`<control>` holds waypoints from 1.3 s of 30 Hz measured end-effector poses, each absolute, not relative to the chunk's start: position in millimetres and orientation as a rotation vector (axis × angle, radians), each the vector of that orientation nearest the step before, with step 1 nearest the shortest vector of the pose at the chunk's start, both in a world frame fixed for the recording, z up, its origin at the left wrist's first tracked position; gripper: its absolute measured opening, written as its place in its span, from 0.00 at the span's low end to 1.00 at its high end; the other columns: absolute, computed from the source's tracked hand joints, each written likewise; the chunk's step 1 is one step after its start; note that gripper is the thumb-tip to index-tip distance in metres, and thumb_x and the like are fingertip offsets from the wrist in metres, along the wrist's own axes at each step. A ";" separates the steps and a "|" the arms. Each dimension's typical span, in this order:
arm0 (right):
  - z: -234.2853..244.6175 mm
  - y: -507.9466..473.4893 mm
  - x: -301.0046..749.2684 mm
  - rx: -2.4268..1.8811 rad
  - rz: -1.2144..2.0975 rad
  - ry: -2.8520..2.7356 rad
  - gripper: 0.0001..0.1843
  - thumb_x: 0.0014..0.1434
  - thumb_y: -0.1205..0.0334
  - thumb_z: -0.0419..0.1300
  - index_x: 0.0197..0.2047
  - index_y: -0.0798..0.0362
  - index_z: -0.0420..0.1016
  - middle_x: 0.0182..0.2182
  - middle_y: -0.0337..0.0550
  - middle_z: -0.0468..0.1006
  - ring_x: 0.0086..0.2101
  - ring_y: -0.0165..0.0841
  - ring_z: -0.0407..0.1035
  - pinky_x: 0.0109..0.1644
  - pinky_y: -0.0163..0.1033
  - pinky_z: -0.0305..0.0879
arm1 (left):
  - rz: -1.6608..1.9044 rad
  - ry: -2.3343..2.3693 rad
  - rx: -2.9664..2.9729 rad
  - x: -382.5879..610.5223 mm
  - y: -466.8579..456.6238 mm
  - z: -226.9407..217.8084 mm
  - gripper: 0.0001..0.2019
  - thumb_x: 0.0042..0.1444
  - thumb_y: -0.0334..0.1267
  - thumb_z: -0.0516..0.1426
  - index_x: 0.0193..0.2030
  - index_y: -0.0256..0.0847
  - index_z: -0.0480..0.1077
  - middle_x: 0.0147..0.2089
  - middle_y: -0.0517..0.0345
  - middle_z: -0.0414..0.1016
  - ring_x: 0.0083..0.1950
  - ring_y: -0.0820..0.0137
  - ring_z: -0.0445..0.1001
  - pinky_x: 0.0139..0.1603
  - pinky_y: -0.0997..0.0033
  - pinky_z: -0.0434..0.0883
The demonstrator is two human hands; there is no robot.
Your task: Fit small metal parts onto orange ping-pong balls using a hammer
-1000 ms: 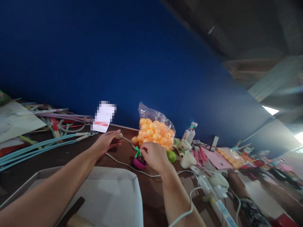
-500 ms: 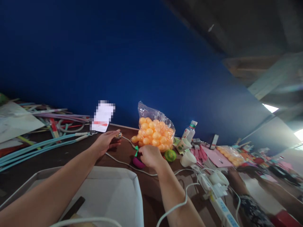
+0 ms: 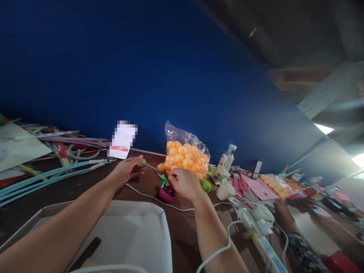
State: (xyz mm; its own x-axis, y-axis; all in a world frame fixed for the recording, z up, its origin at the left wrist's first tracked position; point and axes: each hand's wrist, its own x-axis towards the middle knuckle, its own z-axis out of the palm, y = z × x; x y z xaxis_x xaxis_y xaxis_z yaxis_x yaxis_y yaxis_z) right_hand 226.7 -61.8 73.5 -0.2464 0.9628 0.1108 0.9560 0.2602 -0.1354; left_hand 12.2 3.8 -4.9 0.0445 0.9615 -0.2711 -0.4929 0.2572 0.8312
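Note:
My right hand (image 3: 186,184) is closed in a pinch over a small pink cup (image 3: 166,194) that has dark contents and a green leaf-like piece, on the brown table (image 3: 85,185). My left hand (image 3: 125,171) lies further left, fingers curled over a small shiny object (image 3: 141,163). Just behind my right hand stands a clear bag of orange balls (image 3: 184,155). A green round piece (image 3: 206,185) lies beside my right hand. A white cable (image 3: 142,194) runs across the table between my hands.
A white tray (image 3: 133,235) sits near me with a dark strip in it. Blue and coloured tubes (image 3: 42,176) lie at left. Paper cups (image 3: 222,182), a bottle (image 3: 227,159), a power strip (image 3: 261,242) and another person's arm (image 3: 292,231) fill the right side.
My right hand moved slightly over the pink cup, covering and then uncovering its top; the cup stands upright again. The left hand has stayed on the shiny object.

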 end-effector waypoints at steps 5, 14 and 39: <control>72.9 -65.5 215.6 -1.499 0.260 -2.049 0.08 0.58 0.61 0.55 0.33 0.53 0.73 0.34 0.44 0.77 0.31 0.30 0.70 0.37 0.35 0.64 | 1.236 0.949 0.590 11.9 7.0 -8.1 0.09 0.50 0.36 0.65 0.32 0.32 0.73 0.28 0.51 0.76 0.25 0.71 0.76 0.25 0.72 0.77; 56.4 -75.9 187.9 -1.156 0.990 -1.733 0.07 0.51 0.67 0.56 0.22 0.54 0.63 0.33 0.41 0.77 0.21 0.23 0.67 0.24 0.30 0.61 | 1.229 0.911 0.576 11.0 4.3 -4.6 0.07 0.55 0.35 0.61 0.33 0.31 0.73 0.30 0.51 0.76 0.27 0.72 0.75 0.26 0.73 0.77; 45.9 -67.8 181.1 -1.038 1.374 -1.516 0.09 0.50 0.59 0.64 0.30 0.54 0.69 0.21 0.31 0.71 0.15 0.22 0.63 0.19 0.29 0.62 | 1.193 0.922 0.567 11.3 4.9 -5.2 0.07 0.52 0.37 0.64 0.32 0.35 0.73 0.29 0.55 0.77 0.27 0.72 0.76 0.28 0.75 0.76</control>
State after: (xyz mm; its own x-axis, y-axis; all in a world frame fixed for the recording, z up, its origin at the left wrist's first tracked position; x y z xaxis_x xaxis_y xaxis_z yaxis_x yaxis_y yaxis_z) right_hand 181.1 -67.8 45.9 -0.3215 0.9458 0.0451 0.0480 0.0638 -0.9968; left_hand 11.3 4.9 -5.2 0.0886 0.9495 -0.3010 -0.5302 0.3008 0.7927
